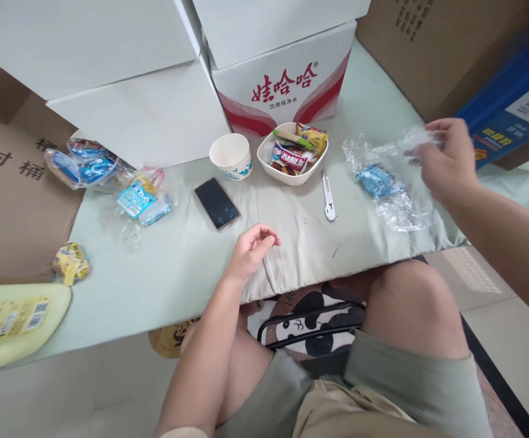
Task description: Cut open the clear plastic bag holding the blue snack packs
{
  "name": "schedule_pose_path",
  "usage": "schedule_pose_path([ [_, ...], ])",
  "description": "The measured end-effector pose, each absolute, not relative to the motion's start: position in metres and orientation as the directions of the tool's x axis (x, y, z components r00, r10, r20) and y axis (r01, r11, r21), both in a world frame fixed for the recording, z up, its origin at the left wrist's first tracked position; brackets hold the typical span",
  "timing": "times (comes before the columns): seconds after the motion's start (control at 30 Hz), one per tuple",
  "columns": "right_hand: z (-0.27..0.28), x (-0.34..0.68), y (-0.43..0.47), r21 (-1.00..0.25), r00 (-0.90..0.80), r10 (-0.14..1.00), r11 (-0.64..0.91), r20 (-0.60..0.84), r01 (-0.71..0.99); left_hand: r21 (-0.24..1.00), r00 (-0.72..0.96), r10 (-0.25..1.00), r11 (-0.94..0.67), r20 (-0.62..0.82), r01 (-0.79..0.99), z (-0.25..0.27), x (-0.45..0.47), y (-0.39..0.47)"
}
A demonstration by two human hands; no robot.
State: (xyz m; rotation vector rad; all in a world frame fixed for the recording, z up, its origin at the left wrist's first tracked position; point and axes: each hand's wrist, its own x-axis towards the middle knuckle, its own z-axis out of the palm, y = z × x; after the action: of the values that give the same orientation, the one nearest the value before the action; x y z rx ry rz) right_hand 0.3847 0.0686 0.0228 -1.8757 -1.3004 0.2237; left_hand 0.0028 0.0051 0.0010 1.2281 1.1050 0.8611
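My right hand (449, 155) pinches a crumpled clear plastic bag (396, 210) at the right side of the table, lifting its upper part. Blue wrappers (378, 180) show in and against the bag's clear film. My left hand (253, 246) hovers by the front edge, its fingers loosely curled with nothing visible in them. A phone (217, 204) with a dark screen lies beyond that hand. Between the two hands rests a white utility knife (328, 198). Behind it, a white bowl (287, 178) holds several wrapped snacks (292, 155), beside a paper cup (231, 157).
White cartons (283, 79) stand along the back. At the left are bagged blue snacks (84, 165), a clear bag with colourful packs (139, 198), a small yellow packet (72, 263) and a yellow bottle (18, 322). A blue box (511, 97) borders the right side.
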Motion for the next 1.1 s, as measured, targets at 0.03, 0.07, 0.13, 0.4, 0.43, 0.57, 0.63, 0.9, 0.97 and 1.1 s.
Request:
schedule_pose_path([
  [0.03,0.024,0.383,0.061,-0.781,0.482,0.833,-0.102,0.271,0.616,0.985,0.270,0.947,0.165,-0.175,0.060,0.001,0.002,0.005],
  [0.07,0.026,0.379,0.052,-0.835,0.480,0.845,-0.077,0.236,0.545,0.985,0.270,0.947,0.164,-0.174,0.059,0.001,0.002,0.004],
  [0.13,0.028,0.369,0.038,-0.875,0.391,0.896,-0.007,0.209,0.484,0.985,0.273,0.946,0.163,-0.173,0.057,0.002,0.003,0.004],
  [0.4,0.037,0.315,0.071,-0.700,0.096,0.946,0.158,0.309,0.696,0.984,0.261,0.949,0.169,-0.176,0.047,0.000,0.009,0.007],
  [0.43,0.038,0.309,0.081,-0.683,0.040,0.945,0.204,0.324,0.702,0.984,0.259,0.949,0.173,-0.178,0.044,0.000,0.009,0.007],
  [0.57,0.050,0.280,0.111,-0.636,-0.104,0.924,0.332,0.368,0.696,0.983,0.256,0.950,0.171,-0.181,0.059,-0.001,0.008,0.007],
  [0.63,0.060,0.258,0.120,-0.601,-0.156,0.904,0.385,0.397,0.700,0.983,0.268,0.945,0.172,-0.185,0.071,0.001,0.006,0.006],
  [0.9,0.091,0.146,0.175,-0.293,-0.443,0.818,0.553,0.366,0.779,0.989,0.323,0.935,0.147,-0.144,0.016,0.002,0.010,0.009],
  [0.97,0.086,0.127,0.195,-0.281,-0.483,0.830,0.552,0.279,0.785,0.990,0.323,0.937,0.137,-0.137,0.021,0.001,0.011,0.009],
  [1.1,0.065,0.104,0.237,-0.277,-0.529,0.835,0.549,0.150,0.788,0.991,0.323,0.938,0.101,-0.125,0.090,0.002,0.008,0.008],
])
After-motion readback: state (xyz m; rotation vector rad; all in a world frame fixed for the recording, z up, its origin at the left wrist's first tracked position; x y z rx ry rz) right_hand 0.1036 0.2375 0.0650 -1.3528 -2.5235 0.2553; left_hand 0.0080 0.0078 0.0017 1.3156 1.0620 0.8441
